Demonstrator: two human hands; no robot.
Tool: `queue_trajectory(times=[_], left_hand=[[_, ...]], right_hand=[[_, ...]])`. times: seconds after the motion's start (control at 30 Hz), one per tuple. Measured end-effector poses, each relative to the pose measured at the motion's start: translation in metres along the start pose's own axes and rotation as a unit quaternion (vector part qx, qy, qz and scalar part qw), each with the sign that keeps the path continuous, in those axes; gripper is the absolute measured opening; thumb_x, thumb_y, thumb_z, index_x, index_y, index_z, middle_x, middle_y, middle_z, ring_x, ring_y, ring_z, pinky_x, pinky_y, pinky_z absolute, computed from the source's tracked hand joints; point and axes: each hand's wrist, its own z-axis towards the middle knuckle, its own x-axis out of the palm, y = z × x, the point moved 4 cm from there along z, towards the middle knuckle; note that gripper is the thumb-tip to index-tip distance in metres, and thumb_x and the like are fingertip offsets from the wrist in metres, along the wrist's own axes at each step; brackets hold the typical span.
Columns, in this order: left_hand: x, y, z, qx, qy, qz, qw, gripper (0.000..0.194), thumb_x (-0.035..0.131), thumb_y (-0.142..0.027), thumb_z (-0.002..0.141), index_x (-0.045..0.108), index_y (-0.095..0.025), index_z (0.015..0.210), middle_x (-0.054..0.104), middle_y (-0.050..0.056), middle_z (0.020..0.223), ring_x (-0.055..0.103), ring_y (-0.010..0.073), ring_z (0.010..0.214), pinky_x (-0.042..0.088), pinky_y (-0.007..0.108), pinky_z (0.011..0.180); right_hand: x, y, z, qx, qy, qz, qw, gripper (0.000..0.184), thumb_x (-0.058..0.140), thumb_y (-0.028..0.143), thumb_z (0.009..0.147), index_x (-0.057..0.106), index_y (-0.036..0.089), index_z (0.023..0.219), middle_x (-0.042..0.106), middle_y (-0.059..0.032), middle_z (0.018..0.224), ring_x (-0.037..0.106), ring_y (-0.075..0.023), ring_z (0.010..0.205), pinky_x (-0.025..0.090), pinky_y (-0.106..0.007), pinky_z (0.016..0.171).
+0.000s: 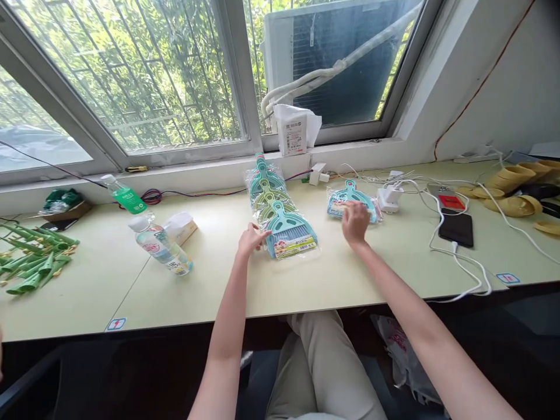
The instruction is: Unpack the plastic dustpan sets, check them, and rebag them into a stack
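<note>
Plastic-wrapped dustpan and brush sets lie overlapped in a row on the table, blue and green ones, running back to the windowsill. At the front of the row is a blue dustpan and brush set (291, 236) with a printed card. My left hand (251, 240) is closed at its left edge, thumb on the wrapping and the other fingers partly hidden. Further right lies a separate wrapped blue dustpan and brush set (351, 191). My right hand (355, 223) rests over its front, fingers bent and bunched on the packaging; their tips are partly hidden.
Two bottles (160, 248) and a tissue pack (180, 227) stand left, beyond them green stalk-like pieces (39, 265). To the right are a white charger (390, 197), cables, a phone (456, 227) and yellow-brown items (514, 189). The table's front edge (306, 312) runs above my legs.
</note>
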Motion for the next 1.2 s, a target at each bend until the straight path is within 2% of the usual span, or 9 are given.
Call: queue_trajectory(times=[0.13, 0.23, 0.43, 0.63, 0.77, 0.87, 0.97, 1.07, 1.2], left_hand=[[0.003, 0.002, 0.002, 0.007, -0.007, -0.004, 1.0, 0.047, 0.064, -0.065, 0.076, 0.045, -0.024, 0.09, 0.069, -0.001, 0.065, 0.063, 0.0182, 0.049, 0.045, 0.03, 0.059], [0.006, 0.007, 0.007, 0.006, -0.013, -0.024, 1.0, 0.048, 0.064, -0.065, 0.076, 0.048, -0.024, 0.096, 0.07, 0.001, 0.074, 0.066, 0.02, 0.059, 0.046, 0.031, 0.063], [-0.006, -0.004, 0.008, 0.142, -0.223, -0.159, 0.951, 0.071, 0.076, -0.058, 0.068, 0.051, -0.022, 0.123, 0.051, 0.016, 0.138, 0.053, 0.0294, 0.123, 0.043, 0.041, 0.099], [0.014, -0.026, 0.002, 0.19, 0.021, -0.43, 0.882, 0.053, 0.069, -0.055, 0.077, 0.063, -0.018, 0.115, 0.066, 0.01, 0.12, 0.06, 0.0299, 0.114, 0.046, 0.041, 0.098], [0.016, -0.019, 0.005, 0.134, -0.03, -0.513, 0.847, 0.054, 0.074, -0.05, 0.072, 0.064, -0.017, 0.113, 0.071, 0.009, 0.112, 0.064, 0.0302, 0.111, 0.048, 0.042, 0.098], [0.014, -0.016, 0.007, 0.112, -0.061, -0.532, 0.837, 0.06, 0.074, -0.047, 0.072, 0.059, -0.018, 0.123, 0.069, 0.01, 0.119, 0.063, 0.0296, 0.114, 0.05, 0.042, 0.097], [0.014, -0.016, 0.006, 0.103, -0.05, -0.532, 0.839, 0.065, 0.073, -0.046, 0.074, 0.053, -0.018, 0.13, 0.067, 0.011, 0.124, 0.062, 0.0302, 0.117, 0.052, 0.043, 0.097], [0.017, -0.02, 0.003, 0.122, 0.003, -0.514, 0.849, 0.067, 0.074, -0.043, 0.075, 0.051, -0.02, 0.134, 0.066, 0.01, 0.127, 0.061, 0.031, 0.119, 0.051, 0.044, 0.099], [0.024, -0.021, 0.0, 0.129, 0.094, -0.495, 0.854, 0.07, 0.076, -0.038, 0.075, 0.049, -0.022, 0.137, 0.064, 0.01, 0.131, 0.062, 0.0296, 0.119, 0.053, 0.044, 0.099]], right_hand=[[0.027, 0.057, -0.03, -0.003, 0.265, 0.039, 0.963, 0.031, 0.047, 0.044, 0.093, 0.069, 0.022, 0.093, 0.072, -0.0093, 0.087, 0.064, -0.0238, 0.08, 0.042, -0.032, 0.072], [0.043, 0.073, -0.042, 0.049, 0.353, 0.084, 0.931, 0.031, 0.06, 0.052, 0.084, 0.068, 0.022, 0.076, 0.072, -0.0063, 0.079, 0.063, -0.0217, 0.073, 0.039, -0.028, 0.063], [0.032, 0.08, -0.027, 0.112, 0.169, 0.308, 0.929, 0.036, 0.061, 0.053, 0.081, 0.07, 0.018, 0.087, 0.073, -0.0077, 0.082, 0.063, -0.0203, 0.071, 0.045, -0.03, 0.065], [0.026, 0.109, -0.012, 0.072, 0.104, 0.394, 0.91, 0.047, 0.052, 0.06, 0.087, 0.067, 0.017, 0.1, 0.072, -0.0111, 0.093, 0.065, -0.0234, 0.082, 0.049, -0.034, 0.071], [0.02, 0.119, -0.023, 0.0, 0.011, 0.282, 0.959, 0.044, 0.046, 0.059, 0.091, 0.062, 0.021, 0.106, 0.066, -0.013, 0.114, 0.059, -0.0284, 0.108, 0.045, -0.044, 0.092], [0.031, 0.127, -0.038, -0.034, 0.137, 0.315, 0.939, 0.045, 0.039, 0.061, 0.094, 0.063, 0.023, 0.088, 0.068, -0.0106, 0.097, 0.062, -0.026, 0.097, 0.047, -0.041, 0.09], [0.05, 0.13, -0.05, 0.053, 0.291, 0.429, 0.853, 0.05, 0.046, 0.07, 0.087, 0.062, 0.023, 0.083, 0.068, -0.0061, 0.078, 0.064, -0.0206, 0.072, 0.051, -0.033, 0.07], [0.062, 0.126, -0.052, 0.159, 0.286, 0.524, 0.786, 0.054, 0.065, 0.073, 0.07, 0.062, 0.021, 0.085, 0.068, -0.0028, 0.073, 0.062, -0.0164, 0.063, 0.049, -0.028, 0.06], [0.069, 0.112, -0.048, 0.227, 0.246, 0.537, 0.774, 0.049, 0.075, 0.064, 0.063, 0.062, 0.019, 0.079, 0.066, -0.0005, 0.067, 0.06, -0.0141, 0.062, 0.049, -0.027, 0.062]])
